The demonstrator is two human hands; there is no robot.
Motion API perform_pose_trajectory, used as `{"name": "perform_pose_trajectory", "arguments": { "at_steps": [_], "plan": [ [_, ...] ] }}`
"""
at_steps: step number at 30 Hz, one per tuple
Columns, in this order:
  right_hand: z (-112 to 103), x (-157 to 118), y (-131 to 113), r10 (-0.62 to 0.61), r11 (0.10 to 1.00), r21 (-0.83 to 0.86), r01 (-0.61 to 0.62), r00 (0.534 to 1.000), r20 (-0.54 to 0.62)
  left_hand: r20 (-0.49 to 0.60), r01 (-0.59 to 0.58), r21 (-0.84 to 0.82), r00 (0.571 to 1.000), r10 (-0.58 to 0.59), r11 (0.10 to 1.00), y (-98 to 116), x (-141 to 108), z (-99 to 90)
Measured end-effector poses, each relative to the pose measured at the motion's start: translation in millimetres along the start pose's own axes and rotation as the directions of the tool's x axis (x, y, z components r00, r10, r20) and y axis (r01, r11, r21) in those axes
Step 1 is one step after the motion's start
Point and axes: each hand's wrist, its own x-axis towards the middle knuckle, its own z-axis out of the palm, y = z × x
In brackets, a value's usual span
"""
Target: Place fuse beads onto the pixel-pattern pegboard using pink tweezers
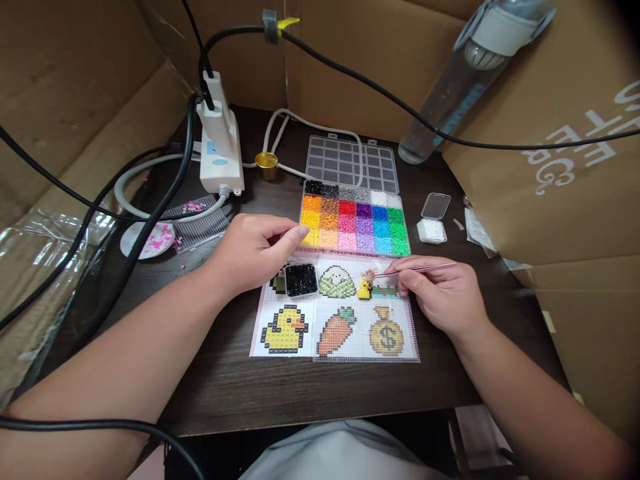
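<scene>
My right hand (440, 293) pinches pink tweezers (420, 269), whose tips point left at a small yellow and black bead figure (365, 288) on the pattern sheet (309, 333). My left hand (255, 252) is closed, thumb against forefinger, at the lower left corner of the bead box (355, 252); anything between the fingertips is too small to make out. Just below it, a small clear box of black beads (301, 280) rests on the sheet. Printed on the sheet are a duck, a carrot, a money bag and a round green and white figure.
A white power strip (220, 160) with cables stands back left, near a gold cup (267, 167). Left lies a white dish (150, 241) of pink beads. On the right are a white bead box (431, 231) and a bottle (440, 100). Black cables cross overhead; cardboard walls surround the table.
</scene>
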Motion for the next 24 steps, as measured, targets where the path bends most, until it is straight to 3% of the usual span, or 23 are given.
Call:
{"name": "perform_pose_trajectory", "arguments": {
  "at_steps": [11, 24],
  "plan": [
    [-9, 22, 5, -0.071, 0.990, 0.137, 0.045, 0.979, 0.192, 0.001, -0.006, -0.010, 1.000, 0.006, 1.000, -1, 1, 0.2],
    [-7, 22, -2, -0.029, 0.998, 0.054, 0.020, 0.984, 0.178, 0.000, -0.013, -0.002, 1.000, 0.013, 1.000, -3, 1, 0.7]
  ]
}}
